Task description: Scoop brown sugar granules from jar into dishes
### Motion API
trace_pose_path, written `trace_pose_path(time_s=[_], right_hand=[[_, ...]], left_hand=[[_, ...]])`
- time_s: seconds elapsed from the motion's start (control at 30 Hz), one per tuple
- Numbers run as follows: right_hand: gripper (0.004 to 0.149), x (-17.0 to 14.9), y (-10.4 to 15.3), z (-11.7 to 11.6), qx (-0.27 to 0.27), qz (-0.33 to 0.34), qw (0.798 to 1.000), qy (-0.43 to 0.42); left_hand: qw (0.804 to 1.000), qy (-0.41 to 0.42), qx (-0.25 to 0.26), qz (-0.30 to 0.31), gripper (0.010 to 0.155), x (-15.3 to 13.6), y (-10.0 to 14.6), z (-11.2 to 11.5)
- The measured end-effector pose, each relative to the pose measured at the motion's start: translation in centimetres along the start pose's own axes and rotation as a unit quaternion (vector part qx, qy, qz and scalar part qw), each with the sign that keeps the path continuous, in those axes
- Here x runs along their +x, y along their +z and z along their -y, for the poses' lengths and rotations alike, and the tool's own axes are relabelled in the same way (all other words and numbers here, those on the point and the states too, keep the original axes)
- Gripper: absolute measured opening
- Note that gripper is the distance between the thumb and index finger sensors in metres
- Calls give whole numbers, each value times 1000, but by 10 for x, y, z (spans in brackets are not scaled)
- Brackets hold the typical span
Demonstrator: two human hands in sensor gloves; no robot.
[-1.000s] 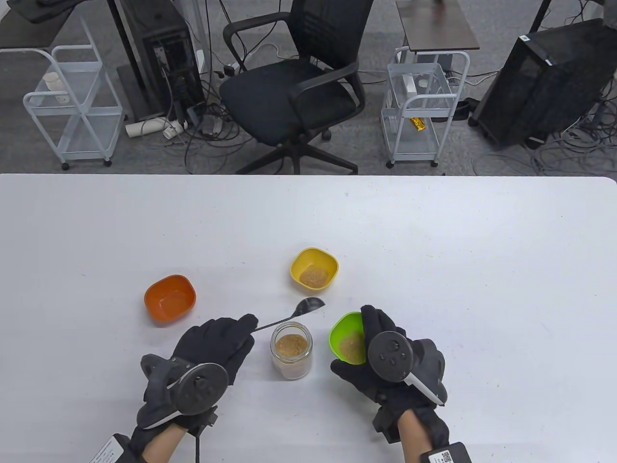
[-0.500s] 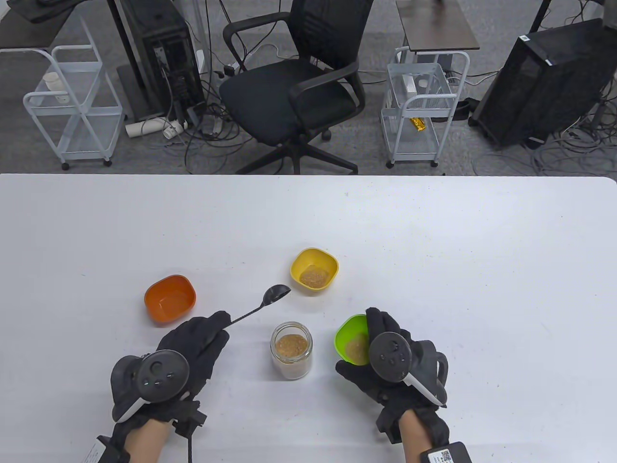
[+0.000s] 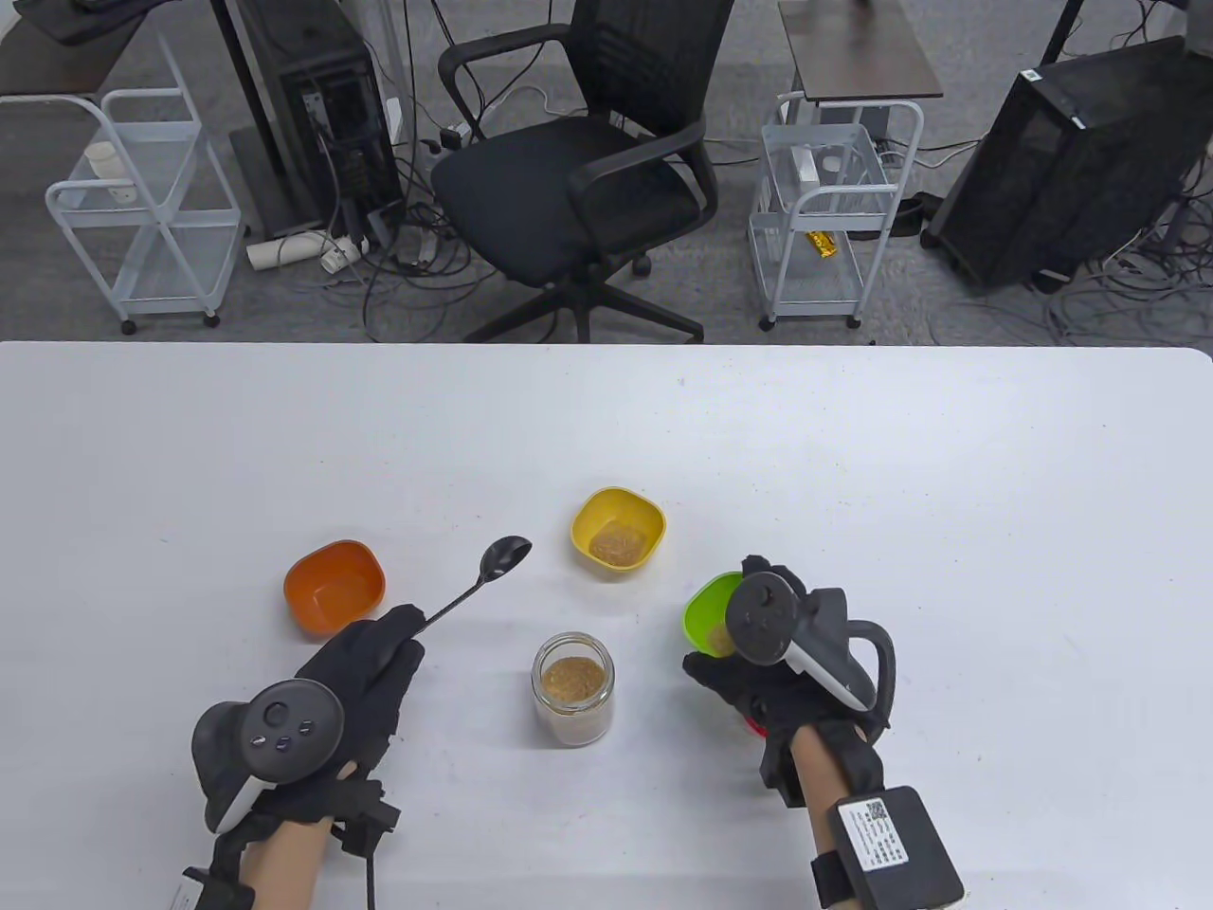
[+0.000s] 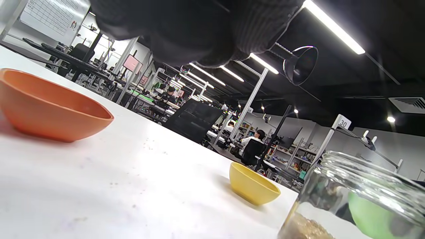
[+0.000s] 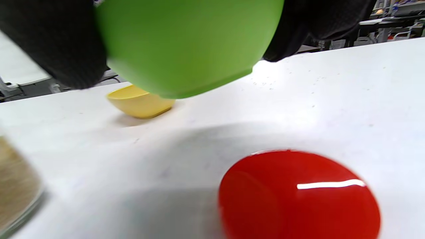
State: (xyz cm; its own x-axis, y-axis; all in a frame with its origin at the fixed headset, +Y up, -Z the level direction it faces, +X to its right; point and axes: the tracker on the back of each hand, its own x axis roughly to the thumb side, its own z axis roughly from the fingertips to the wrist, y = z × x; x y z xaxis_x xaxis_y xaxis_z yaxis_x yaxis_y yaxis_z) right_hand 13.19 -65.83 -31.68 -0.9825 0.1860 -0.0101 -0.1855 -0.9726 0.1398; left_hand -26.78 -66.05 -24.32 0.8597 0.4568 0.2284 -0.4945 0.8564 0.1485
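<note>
Lifted farther, green dish [image 3: 709, 609] sits in right hand [image 3: 772, 664].

The far half of the white table [image 3: 853, 427] lies bare, open to a hand from either side. Nearer in, the glass jar [image 3: 573, 689] stands between the left hand [image 3: 355, 682] and the right hand [image 3: 772, 678], with open lanes on both its flanks. The orange dish [image 3: 334, 586] sits just beyond the left hand; the spoon [image 3: 474, 586] slants above the gap between it and the yellow dish [image 3: 618, 529]. The green dish [image 3: 711, 611] is lifted off the surface in the right hand, and beneath it (clearest from the right wrist) a red lid [image 5: 298, 196] lies on the table.
</note>
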Motion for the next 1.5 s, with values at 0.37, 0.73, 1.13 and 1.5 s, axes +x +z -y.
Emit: trace_pose_path(time_s=[0.37,0.73,1.13,1.5], right_hand=[[109,-12,-64,-2,28,-35,999,8],[108,-14,-105,-26,61,-46,997,18],[115,-16,-103,-35,80,-52,995,24],[99,5,-45,6,-6,8,1000,8]], left_hand=[[1000,-16,0,-23,44,-9,7,0],[999,-22,1,-45,45,-18,6,1],[999,-11,1,-46,45,-18,5,3],[999,-5,-12,-40,45,-22,-2,8]])
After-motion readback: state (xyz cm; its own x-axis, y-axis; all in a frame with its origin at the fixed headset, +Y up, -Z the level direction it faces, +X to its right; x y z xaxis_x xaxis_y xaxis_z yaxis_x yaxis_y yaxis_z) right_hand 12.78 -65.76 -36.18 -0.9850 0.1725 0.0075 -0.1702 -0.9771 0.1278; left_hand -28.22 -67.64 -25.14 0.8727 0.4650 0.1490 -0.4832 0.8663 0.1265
